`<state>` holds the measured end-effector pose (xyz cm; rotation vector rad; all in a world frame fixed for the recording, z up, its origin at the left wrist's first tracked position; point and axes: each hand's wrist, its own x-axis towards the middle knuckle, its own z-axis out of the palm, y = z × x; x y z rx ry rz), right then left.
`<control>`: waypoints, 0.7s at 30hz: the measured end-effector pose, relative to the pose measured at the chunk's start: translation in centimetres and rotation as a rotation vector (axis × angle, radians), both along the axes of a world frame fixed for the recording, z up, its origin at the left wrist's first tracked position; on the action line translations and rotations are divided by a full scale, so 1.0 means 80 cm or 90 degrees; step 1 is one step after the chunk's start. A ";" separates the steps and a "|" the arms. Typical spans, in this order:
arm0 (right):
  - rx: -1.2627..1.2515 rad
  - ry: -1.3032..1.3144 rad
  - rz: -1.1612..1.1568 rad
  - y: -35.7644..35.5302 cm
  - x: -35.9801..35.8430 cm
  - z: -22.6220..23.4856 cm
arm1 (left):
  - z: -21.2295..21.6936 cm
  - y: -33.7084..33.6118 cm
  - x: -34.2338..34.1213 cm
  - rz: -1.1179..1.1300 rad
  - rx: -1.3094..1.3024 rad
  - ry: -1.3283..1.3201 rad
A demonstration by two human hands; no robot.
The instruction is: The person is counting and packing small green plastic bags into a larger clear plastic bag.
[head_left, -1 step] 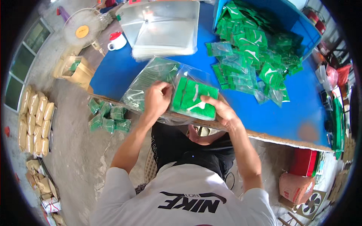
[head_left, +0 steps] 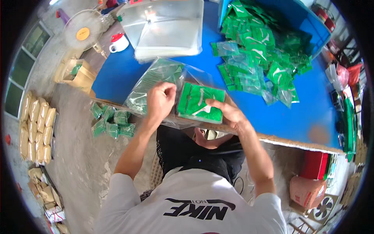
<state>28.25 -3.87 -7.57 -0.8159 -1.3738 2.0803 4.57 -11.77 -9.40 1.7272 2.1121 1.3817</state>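
Observation:
My right hand (head_left: 233, 116) grips a thick stack of flat green packets (head_left: 194, 97) with white curved marks. Its thumb presses on the top face, while the other fingers are hidden at the side and below. Clear plastic shows around the stack and along its upper edge. Just left of it, my left hand (head_left: 160, 102) is closed with curled fingers over a large clear plastic bag (head_left: 142, 84) lying at the table's near edge. Whatever those fingertips pinch, if anything, is hidden. Both hands are above the near edge of the blue table (head_left: 272, 121).
A blue bin (head_left: 317, 29) lies at the far right, green packets (head_left: 255, 64) spilling from it. Beyond my hands lie stacked clear bags (head_left: 167, 39). A red-lidded white mug (head_left: 119, 43) stands at the left. Wrapped green bundles (head_left: 113, 121) lie on the floor at left.

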 end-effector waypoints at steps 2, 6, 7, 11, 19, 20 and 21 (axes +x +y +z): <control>0.047 -0.074 0.015 0.017 0.007 0.007 | 0.034 0.000 0.014 0.013 0.035 0.045; 0.093 -0.284 0.170 0.051 -0.007 0.025 | 0.070 0.004 0.043 -0.038 0.060 0.133; 0.043 -0.262 0.122 0.055 -0.014 0.026 | 0.070 0.004 0.051 -0.056 0.054 0.165; 0.116 -0.147 0.002 0.027 -0.035 0.031 | 0.055 0.003 0.071 -0.077 0.035 0.221; 0.148 0.135 0.155 0.071 -0.096 -0.129 | 0.066 0.017 0.132 -0.130 0.131 0.163; 0.460 -0.226 0.142 0.040 -0.105 -0.071 | 0.060 0.011 0.132 -0.131 0.087 0.118; 0.772 -0.588 0.102 0.011 -0.107 -0.012 | 0.057 0.006 0.132 -0.113 0.099 0.142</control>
